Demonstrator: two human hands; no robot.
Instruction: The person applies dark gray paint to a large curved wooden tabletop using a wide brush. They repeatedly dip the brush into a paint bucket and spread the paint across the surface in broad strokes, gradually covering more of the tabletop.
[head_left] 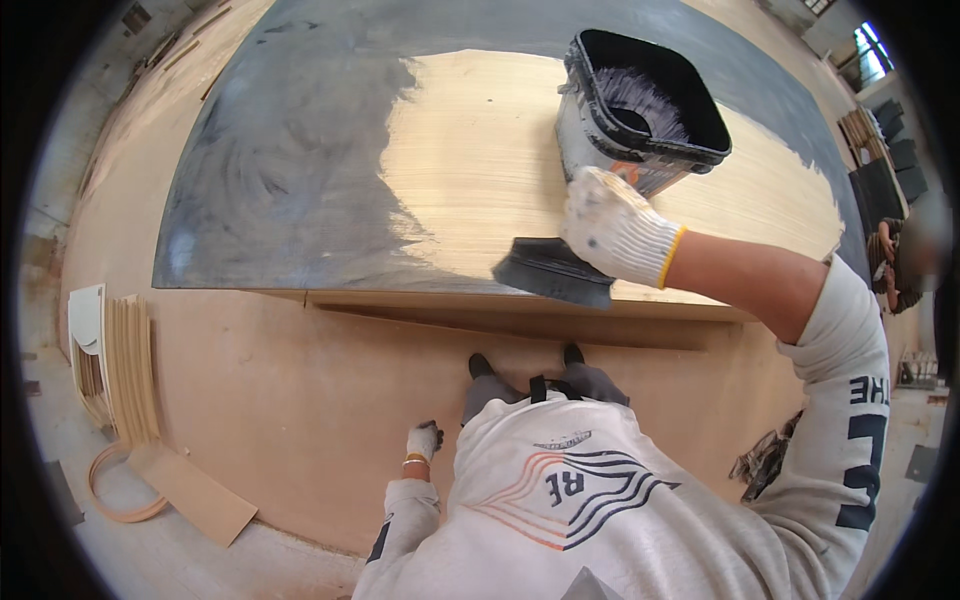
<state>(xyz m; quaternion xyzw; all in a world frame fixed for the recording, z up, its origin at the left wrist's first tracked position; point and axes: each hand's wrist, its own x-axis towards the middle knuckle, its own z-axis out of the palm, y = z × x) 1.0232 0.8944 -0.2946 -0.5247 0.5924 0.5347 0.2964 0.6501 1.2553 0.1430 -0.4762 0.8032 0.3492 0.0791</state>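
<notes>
My right hand (618,228), in a stained white knit glove with a yellow cuff, grips a wide, flat dark scraper (555,270). Its blade rests over the near edge of a large wooden board (470,160), partly coated dark grey with pale bare wood in the middle. Just beyond the hand stands a square black-rimmed bucket (640,100), its inner wall streaked with dark paste. My left hand (425,440), also gloved and grey with smears, hangs low at my side with fingers curled. Nothing shows in it.
Stacked wooden strips (128,360) lean at the left, near a round hoop (120,485) and a loose flat panel (195,495). A dark crumpled heap (768,455) lies on the floor at right. Another person (900,260) is partly visible at the far right, beside stacked dark panels (890,150).
</notes>
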